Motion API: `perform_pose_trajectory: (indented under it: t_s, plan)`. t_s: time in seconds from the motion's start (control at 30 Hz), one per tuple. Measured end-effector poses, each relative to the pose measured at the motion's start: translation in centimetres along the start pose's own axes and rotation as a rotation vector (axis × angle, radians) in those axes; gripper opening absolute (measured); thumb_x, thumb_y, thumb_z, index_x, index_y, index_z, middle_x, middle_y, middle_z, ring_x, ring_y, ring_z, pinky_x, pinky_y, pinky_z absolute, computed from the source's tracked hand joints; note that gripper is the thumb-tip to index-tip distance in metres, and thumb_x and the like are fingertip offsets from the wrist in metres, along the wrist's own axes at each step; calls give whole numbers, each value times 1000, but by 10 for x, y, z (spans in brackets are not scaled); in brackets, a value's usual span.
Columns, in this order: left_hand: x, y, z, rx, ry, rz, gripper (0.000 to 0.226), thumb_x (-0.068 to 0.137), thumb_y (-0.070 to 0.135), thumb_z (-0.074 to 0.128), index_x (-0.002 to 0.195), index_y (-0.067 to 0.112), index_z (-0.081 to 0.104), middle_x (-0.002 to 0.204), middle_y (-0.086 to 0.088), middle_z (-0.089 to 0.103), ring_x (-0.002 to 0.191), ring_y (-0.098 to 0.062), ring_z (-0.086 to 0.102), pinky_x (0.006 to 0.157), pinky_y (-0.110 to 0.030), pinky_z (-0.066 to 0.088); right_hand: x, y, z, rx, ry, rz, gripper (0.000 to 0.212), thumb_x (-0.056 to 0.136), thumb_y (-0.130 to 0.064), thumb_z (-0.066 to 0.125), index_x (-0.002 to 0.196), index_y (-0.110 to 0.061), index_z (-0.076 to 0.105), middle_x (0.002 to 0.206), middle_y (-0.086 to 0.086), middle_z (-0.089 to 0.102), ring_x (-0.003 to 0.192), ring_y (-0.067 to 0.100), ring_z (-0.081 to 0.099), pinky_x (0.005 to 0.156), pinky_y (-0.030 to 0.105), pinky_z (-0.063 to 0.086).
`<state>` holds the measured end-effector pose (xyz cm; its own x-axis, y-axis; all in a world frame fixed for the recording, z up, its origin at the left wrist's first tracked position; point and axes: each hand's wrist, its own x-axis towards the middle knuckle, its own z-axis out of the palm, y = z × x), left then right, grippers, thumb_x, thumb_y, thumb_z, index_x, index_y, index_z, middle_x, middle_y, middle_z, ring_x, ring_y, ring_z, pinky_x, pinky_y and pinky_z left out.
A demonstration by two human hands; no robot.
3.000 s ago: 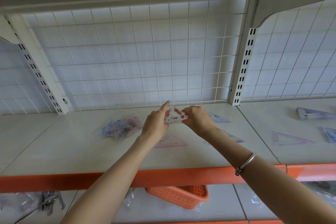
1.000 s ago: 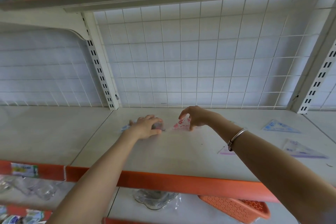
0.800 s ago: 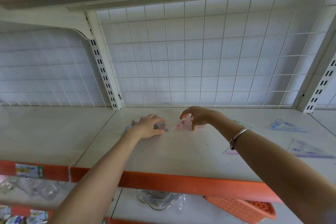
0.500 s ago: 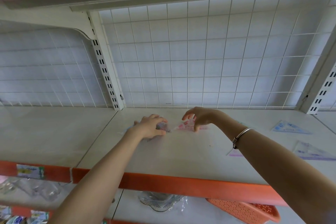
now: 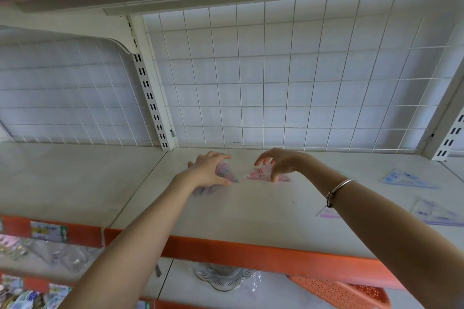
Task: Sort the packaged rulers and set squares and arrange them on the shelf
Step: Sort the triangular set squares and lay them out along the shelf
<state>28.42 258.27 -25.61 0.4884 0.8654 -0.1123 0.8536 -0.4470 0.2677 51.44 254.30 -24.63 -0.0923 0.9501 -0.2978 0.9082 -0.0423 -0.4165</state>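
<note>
Your left hand lay palm down, fingers spread and nearly straight, on a small pile of packaged set squares near the back of the white shelf, just right of the slotted upright. It pressed on the pile and did not grip it.

Your right hand arched over a pink packaged set square that lay flat just beside the pile, their near corners almost meeting. The fingers were loosely curved and apart, with one fingertip down on the pack. Nothing was pinched or lifted. A silver bangle sat on that wrist.

Farther right on the same shelf lay a blue packaged set square and, nearer the front edge, another clear pack. A pale purple corner showed from behind your right forearm.

On the level below stood a glass dish and an orange perforated basket.
</note>
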Motion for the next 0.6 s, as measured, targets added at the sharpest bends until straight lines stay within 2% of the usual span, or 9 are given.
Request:
perform_pose_trajectory:
  t_s: [0.17,0.27,0.43,0.6]
  plan:
    - [-2,-12,-8,-19,-4,-59,88,74,44,77,147,30,30,152,0,29,139,-27,23,112,-45,27,-3,-8,5,71,133,-84,47,79,-11,69,123,-25,59,130,3,53,118,20,49,95,30,41]
    - [-3,-22,-7,-39,-22,-71,87,74,40,78,146,22,34,149,-5,35,137,-26,29,112,-37,29,-2,-21,10,50,231,-136,40,82,-10,66,121,-18,61,126,6,58,114,21,54,93,27,40]
    - [-8,-27,-4,-129,59,-63,79,72,28,83,139,10,45,141,-6,49,129,-21,46,105,-27,35,-2,-41,21,21,254,-191,37,85,-9,61,121,-14,61,124,6,60,112,19,55,88,21,39]
    - [-11,-31,-2,-160,154,-48,64,70,29,83,127,14,59,127,-2,60,116,-17,55,91,-23,40,-3,-55,33,7,247,-225,35,85,-10,61,121,-13,62,120,7,62,109,20,57,90,24,41]
